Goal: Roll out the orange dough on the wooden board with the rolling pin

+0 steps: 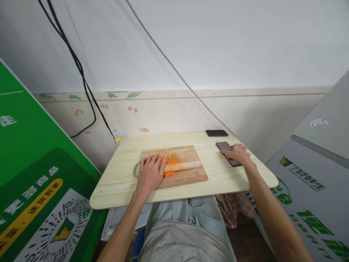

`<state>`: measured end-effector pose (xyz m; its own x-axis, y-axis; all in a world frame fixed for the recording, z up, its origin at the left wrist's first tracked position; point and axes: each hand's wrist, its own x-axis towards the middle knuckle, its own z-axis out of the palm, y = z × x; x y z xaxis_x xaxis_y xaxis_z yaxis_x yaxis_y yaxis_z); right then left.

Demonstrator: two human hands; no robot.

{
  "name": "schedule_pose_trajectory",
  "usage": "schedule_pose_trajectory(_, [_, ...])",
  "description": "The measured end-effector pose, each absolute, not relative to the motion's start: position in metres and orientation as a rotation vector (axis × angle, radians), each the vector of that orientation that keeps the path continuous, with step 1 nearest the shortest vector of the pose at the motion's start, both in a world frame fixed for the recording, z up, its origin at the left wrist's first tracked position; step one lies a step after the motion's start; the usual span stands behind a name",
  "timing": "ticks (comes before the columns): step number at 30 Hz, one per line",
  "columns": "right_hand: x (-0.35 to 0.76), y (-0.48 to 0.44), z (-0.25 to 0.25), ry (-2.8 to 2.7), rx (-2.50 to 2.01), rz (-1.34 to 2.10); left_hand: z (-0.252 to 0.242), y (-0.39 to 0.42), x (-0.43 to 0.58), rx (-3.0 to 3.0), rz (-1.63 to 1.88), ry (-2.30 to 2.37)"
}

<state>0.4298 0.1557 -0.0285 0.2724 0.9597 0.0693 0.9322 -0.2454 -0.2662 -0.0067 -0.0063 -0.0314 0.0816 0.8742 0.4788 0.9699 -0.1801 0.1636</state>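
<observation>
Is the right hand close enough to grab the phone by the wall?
Probably yes: the right hand is on the nearer phone, the far phone lies just beyond, and nothing tall stands between.

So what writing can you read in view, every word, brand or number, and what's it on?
"多商品": green panel; character before it unclear.
"送货到家": yellow strip; characters before it unclear.
"好鲜生": white panel; stylised first mark unclear.
"便": lower on the white panel.
Too small or blurred: the white panel's smaller lines, the phone at the right hand.
</observation>
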Motion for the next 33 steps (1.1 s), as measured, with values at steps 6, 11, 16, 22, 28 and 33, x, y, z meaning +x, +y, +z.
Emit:
schedule_pose_trajectory(6, [0.428, 0.152, -0.026, -1.734, -2.281, 0.177, -0.033, -0.005, -0.008, -2.147, -0.737, -1.871])
schedule_pose_trajectory(11, [0.425, 0.148, -0.019, -1.725, -2.337, 0.215, -0.034, -0.005, -0.008, -2.152, -0.737, -1.88])
schedule_pose_trajectory(16, [0.428, 0.145, -0.017, -1.744, -2.339, 0.212, -0.034, -0.005, -0.008, -2.153, -0.734, -1.882])
schedule_pose_trajectory(22, [0.429, 0.147, -0.02, -1.732, -2.343, 0.197, -0.034, -0.005, -0.008, -2.152, -0.725, -1.869])
schedule_pose_trajectory(28, [0.432, 0.151, -0.025, -1.724, -2.347, 0.19, -0.034, -0.005, -0.007, -2.15, -0.725, -1.868])
schedule_pose_trajectory(33, [0.431, 0.148, -0.021, -1.772, -2.346, 0.199, -0.034, -0.005, -0.007, -2.14, -0.72, -1.871])
